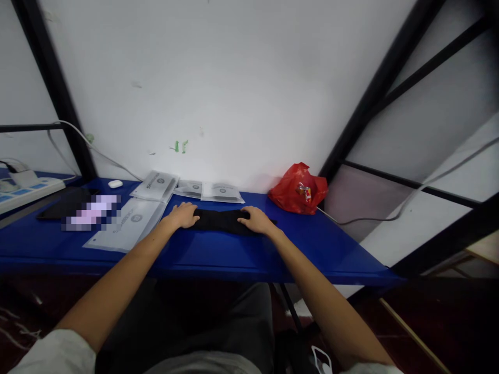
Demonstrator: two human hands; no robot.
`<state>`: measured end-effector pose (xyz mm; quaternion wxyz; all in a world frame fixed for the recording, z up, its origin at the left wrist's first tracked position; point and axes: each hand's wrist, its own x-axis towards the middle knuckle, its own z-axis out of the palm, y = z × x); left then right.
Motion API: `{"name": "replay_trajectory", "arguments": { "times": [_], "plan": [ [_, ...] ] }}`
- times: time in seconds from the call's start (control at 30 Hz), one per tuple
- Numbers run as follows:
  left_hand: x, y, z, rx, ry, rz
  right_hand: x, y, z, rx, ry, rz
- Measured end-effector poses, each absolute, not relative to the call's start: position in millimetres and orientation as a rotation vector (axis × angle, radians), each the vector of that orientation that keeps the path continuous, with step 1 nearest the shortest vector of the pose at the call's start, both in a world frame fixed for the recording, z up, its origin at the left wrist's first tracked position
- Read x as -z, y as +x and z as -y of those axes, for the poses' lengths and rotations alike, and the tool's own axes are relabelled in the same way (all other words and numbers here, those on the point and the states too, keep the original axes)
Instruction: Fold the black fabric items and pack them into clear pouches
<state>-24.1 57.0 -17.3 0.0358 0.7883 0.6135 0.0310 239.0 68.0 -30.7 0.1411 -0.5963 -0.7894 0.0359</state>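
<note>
A flat strip of black cloth [220,221] lies lengthwise on the blue table [218,254]. At its left end rests my left hand [185,215], thumb apart from the fingers and pointing inward. My right hand [255,219] is on the right end, its thumb also spread from the fingers. Both hands touch the cloth from above, and neither looks closed around it. Part of each end is hidden beneath the hands.
Printed translucent bags [134,221] lie left of the cloth, with more packets [222,192] behind it by the wall. A red plastic bag [299,189] stands back right. Farther left are a white case [115,184], a dark device [66,203] and a power strip [33,193].
</note>
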Motion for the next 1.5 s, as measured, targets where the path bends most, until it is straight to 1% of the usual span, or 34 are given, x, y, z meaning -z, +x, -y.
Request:
{"name": "replay_trajectory", "arguments": {
  "times": [0.2, 0.37, 0.43, 0.5, 0.57, 0.63, 0.7, 0.77, 0.9, 1.07, 1.23, 1.37, 1.5],
  "plan": [
    [7, -37, -81, -0.024, 2.398, -1.825, 16, 241, -83, -0.164, -1.763, 2.316],
    [0, -31, -81, -0.141, 2.466, -1.872, 10, 243, -87, -0.095, -1.712, 2.252],
    [-7, -30, -76, -0.275, 2.526, -1.908, 4, 246, -84, -0.032, -1.614, 2.184],
    [-15, -31, -65, -0.488, 2.654, -1.884, -3, 250, -74, 0.024, -1.460, 2.111],
    [-24, -37, -48, -0.706, 2.787, -1.765, -12, 255, -56, 0.039, -1.310, 2.097],
    [-30, -43, -27, -0.797, 2.783, -1.642, -19, 261, -33, -0.001, -1.206, 2.198],
    [-33, -48, -8, -0.694, 2.698, -1.472, -23, 265, -9, -0.106, -1.190, 2.319],
    [-29, -50, 7, -0.610, 2.583, -1.401, -22, 264, 9, -0.154, -1.190, 2.304],
    [-8, -42, 17, -0.474, 2.510, -1.520, -10, 250, 21, -0.126, -1.255, 2.189],
    [20, -33, 12, -0.209, 2.639, -1.595, 5, 225, 11, -0.045, -1.388, 2.280],
    [27, -34, 5, -0.203, 2.685, -1.556, 0, 207, -11, 0.150, -1.468, 2.314],
    [25, -39, 3, -0.166, 2.628, -1.597, -5, 210, -20, 0.103, -1.544, 2.482],
    [25, -48, 3, -0.186, 2.562, -1.636, 3, 233, -10, 0.042, -1.452, 2.391]
  ]
}}
